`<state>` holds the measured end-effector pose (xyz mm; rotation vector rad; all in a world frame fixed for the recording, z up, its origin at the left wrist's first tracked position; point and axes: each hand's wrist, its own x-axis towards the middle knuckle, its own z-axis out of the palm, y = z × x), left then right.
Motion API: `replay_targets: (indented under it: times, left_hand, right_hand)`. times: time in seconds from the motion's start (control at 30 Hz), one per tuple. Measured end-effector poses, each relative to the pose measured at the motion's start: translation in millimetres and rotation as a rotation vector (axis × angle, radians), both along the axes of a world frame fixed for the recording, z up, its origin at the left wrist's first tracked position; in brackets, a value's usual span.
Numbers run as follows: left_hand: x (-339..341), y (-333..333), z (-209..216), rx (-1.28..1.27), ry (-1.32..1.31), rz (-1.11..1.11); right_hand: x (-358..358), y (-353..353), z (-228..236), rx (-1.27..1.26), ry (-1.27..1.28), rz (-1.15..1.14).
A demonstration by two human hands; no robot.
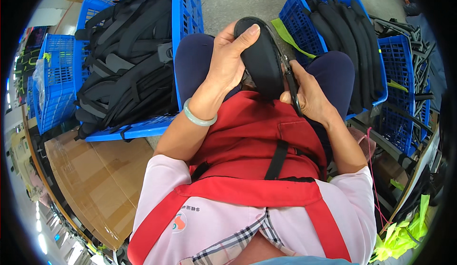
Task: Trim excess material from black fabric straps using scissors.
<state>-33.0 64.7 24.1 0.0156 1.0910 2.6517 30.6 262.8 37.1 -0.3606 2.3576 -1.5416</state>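
A black padded strap piece (264, 65), rounded at its far end, is held up over my lap. My left hand (228, 58) grips its left side, with the thumb pressed on the top face. My right hand (312, 93) is closed on the dark handles of a pair of scissors (291, 85). The metal part of the scissors lies close along the right edge of the strap piece; whether the blades are apart is hard to see. Beneath both hands spreads my red apron (247, 136).
On the left, a large blue crate (188, 8) holds many black straps. At the right, another blue crate (297, 15) contains stacked black padded straps, with a yellow-green strip (288, 36) beside it. A cardboard box (100, 179) stands at lower left. Yellow-green straps (404, 236) hang at lower right.
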Motion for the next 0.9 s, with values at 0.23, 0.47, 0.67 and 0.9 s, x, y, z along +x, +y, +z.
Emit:
replay_targets:
  times: [0.23,0.47,0.67,0.9]
  left_hand:
    - [-1,0,-2,-0.017,-0.001,-0.009]
    - [7,10,-2,-0.081,0.095,-0.033]
    - [13,18,0,-0.139,0.112,-0.091]
    - [19,24,-5,-0.209,0.178,-0.170]
  right_hand:
    - [0,5,3,-0.079,-0.260,-0.048]
    - [4,23,19,0.037,-0.227,-0.035]
    - [9,37,33,0.193,-0.168,-0.010]
    - [14,51,60,0.323,-0.199,-0.008]
